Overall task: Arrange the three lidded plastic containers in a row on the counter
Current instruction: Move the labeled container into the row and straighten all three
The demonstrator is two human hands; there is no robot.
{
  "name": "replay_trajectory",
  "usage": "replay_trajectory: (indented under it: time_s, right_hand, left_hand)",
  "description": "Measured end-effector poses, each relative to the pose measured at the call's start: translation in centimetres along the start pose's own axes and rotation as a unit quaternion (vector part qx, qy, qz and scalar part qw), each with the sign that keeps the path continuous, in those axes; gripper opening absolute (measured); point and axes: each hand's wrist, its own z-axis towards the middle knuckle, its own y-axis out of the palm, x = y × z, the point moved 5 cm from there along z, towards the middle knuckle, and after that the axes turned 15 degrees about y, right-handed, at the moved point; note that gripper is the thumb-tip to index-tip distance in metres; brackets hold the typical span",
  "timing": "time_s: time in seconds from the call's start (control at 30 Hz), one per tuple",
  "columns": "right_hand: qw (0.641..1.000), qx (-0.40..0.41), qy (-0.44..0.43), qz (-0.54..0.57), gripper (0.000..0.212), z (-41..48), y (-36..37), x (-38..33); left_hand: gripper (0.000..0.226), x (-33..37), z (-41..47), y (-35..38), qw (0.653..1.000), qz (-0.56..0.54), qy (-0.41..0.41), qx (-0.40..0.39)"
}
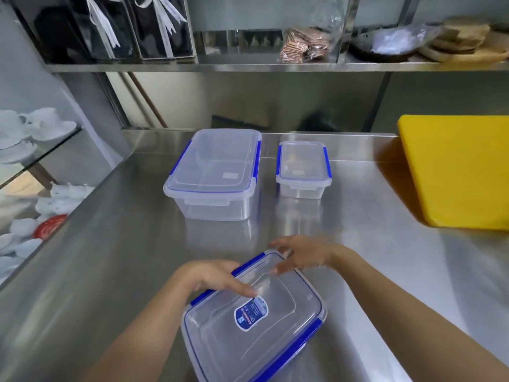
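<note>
Three clear plastic containers with blue lid clips are on the steel counter (110,244). A large container (217,172) stands at the back, and a small container (303,168) stands to its right, apart from it. A third container with a blue label (256,323) lies near me, turned at an angle. My left hand (214,277) rests on its lid at the left far edge, fingers spread. At its far corner, my right hand (300,255) touches the lid edge, blurred, fingers apart. Neither hand clearly grips it.
A thick yellow cutting board (457,172) lies at the right. A steel shelf (275,66) above the counter holds black boxes, wrapped biscuits and wooden boards. White crockery (41,128) sits on a glass shelf to the left, beyond the counter's edge.
</note>
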Motion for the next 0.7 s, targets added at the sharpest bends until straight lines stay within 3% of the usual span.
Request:
replay_trajectory:
  time_s: [0.2,0.33,0.53,0.7]
  right_hand:
    - [0.997,0.067,-0.015,0.034,0.046,-0.4,1.1,1.3]
    - [0.988,0.132,0.034,0.078,0.052,-0.8,0.5,3.7]
    - [0.94,0.27,0.109,0.176,0.072,-2.1,-1.1,8.0]
    - [0.905,0.274,0.097,0.312,0.076,-3.3,-1.3,10.6]
  left_hand:
    - [0.061,-1.3,-0.3,1.2,0.984,-0.124,0.021,0.124]
    - [0.072,-0.9,0.7,2.4,0.964,-0.195,0.053,0.171]
    - [0.061,0.1,3.3,3.4,0.909,-0.284,0.058,0.298]
    - [0.052,1.4,5.7,4.1,0.862,-0.335,0.056,0.376]
